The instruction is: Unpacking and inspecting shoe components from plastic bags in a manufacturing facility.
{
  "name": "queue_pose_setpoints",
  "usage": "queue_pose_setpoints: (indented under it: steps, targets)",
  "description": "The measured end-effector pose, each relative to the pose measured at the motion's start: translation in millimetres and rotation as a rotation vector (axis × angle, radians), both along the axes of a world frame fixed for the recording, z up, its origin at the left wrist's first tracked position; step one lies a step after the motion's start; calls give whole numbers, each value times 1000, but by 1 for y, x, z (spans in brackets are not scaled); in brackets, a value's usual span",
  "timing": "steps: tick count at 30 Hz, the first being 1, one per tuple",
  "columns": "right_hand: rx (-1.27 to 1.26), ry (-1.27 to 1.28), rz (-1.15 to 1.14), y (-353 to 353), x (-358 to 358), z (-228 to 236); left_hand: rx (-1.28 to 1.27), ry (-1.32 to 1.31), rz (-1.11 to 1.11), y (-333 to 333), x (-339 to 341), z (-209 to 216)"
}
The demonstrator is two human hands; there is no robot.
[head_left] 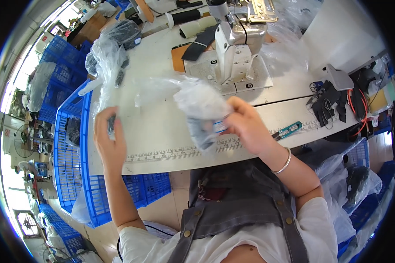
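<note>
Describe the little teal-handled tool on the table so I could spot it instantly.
Start at the white sewing machine on the long white table. Follow the table's near edge, along the printed ruler strip, to just past the person's right hand. The small thread snips lie there, the table's only teal thing.

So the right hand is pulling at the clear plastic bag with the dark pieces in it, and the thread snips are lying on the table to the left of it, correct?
Not quite. The head view shows the thread snips on the table to the right of the right hand, beside the wrist, not to the left. The rest holds: that hand is gripping the clear plastic bag with dark pieces inside.
</note>
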State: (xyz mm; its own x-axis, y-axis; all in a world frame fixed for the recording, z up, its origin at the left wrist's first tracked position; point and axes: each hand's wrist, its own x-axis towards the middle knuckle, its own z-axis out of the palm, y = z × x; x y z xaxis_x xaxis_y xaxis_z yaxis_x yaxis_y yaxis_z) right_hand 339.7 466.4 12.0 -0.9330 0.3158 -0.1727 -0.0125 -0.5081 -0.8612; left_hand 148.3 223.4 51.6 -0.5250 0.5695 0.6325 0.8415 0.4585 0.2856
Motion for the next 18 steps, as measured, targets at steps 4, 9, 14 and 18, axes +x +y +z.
queue_pose_setpoints:
  steps: [4,9,14,18]
  targets:
    - [964,231,64,-26,1,3,-76,201,-518,43,99,56]
    - [1438,339,-120,-14,36,2,-248,391,-633,74,166,108]
    - [1620,207,-165,34,95,4,-150,1157,-743,99,145,105]
    - [1748,2,-159,52,126,4,202,897,-368,116,174,72]
